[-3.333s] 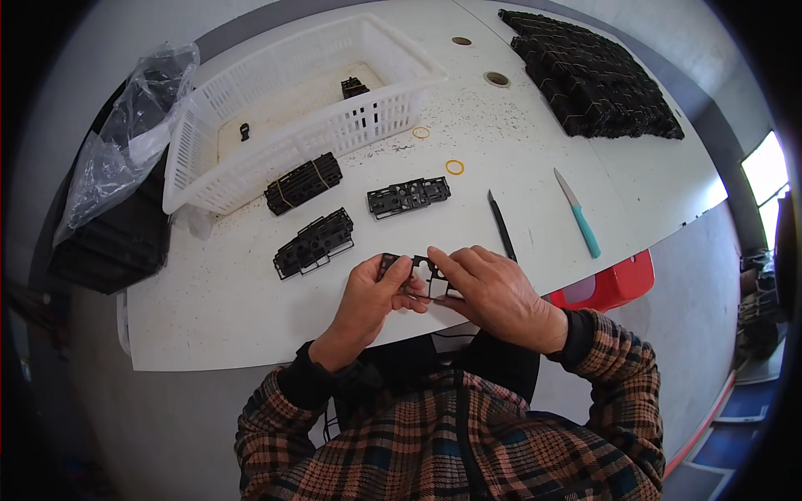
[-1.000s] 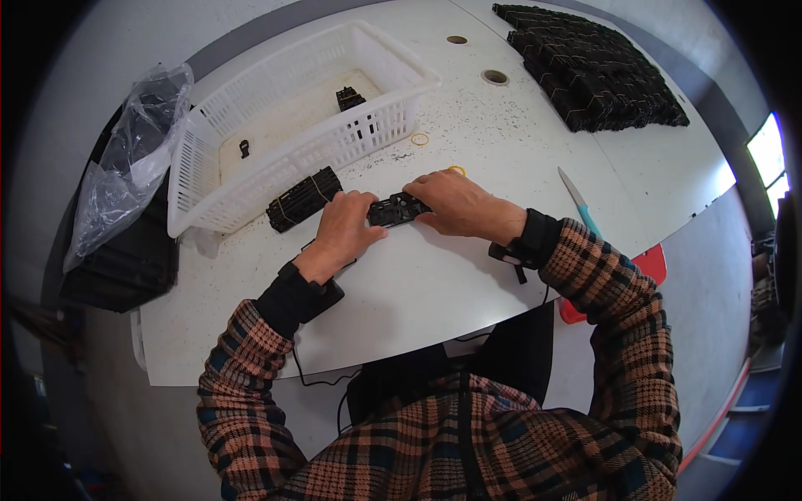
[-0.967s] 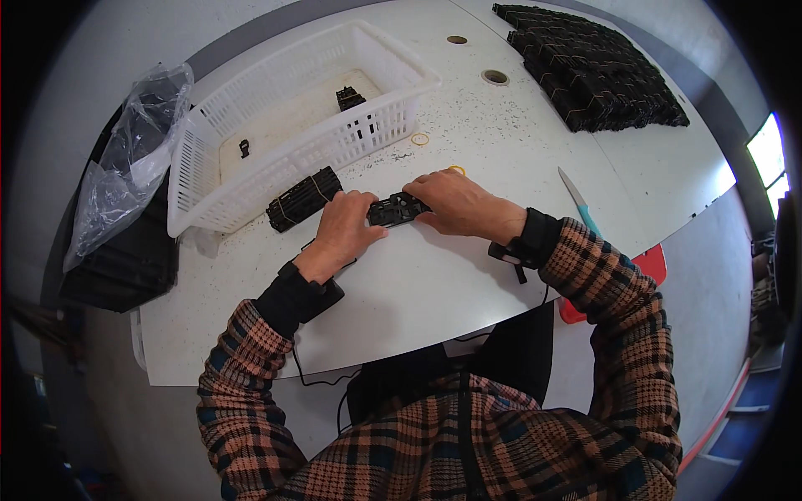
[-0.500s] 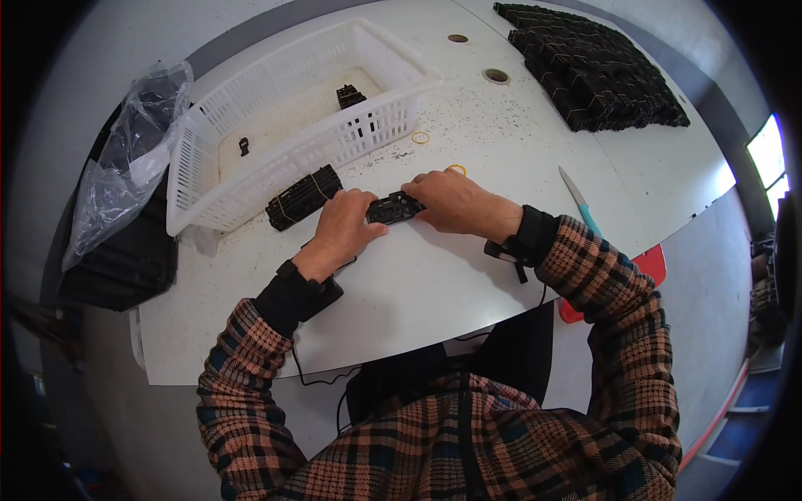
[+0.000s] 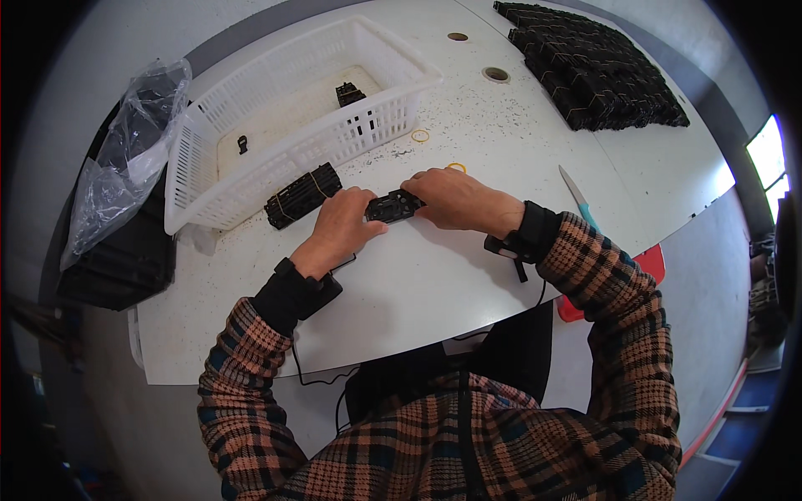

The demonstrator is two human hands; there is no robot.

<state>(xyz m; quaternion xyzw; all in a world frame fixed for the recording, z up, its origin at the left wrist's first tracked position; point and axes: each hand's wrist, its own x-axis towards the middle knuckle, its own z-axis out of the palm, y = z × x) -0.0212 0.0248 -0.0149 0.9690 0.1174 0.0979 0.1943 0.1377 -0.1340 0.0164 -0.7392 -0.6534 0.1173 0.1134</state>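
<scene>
Between my two hands, just above the white table (image 5: 451, 275), is a flat black molded plastic part (image 5: 391, 206). My left hand (image 5: 341, 219) grips its left end, thumb along the near edge. At the other end my right hand (image 5: 455, 199) pinches it, and the fingers cover that end. Just left of my left hand lies a bundle of black plastic parts (image 5: 303, 196), bound with a rubber band. Two loose yellow rubber bands lie beyond my right hand, the nearer one (image 5: 457, 168) close to its knuckles.
A white slotted basket (image 5: 276, 159) at the back left holds a few small black pieces. Many banded black bundles (image 5: 597, 71) are stacked at the far right. A knife with a turquoise handle (image 5: 587, 216) lies to the right. Clear plastic bag (image 5: 134, 150) hangs over a black crate (image 5: 125, 267).
Almost nothing differs. Both hands stay on the black plastic part, with only a slight shift of the left hand and wrist.
</scene>
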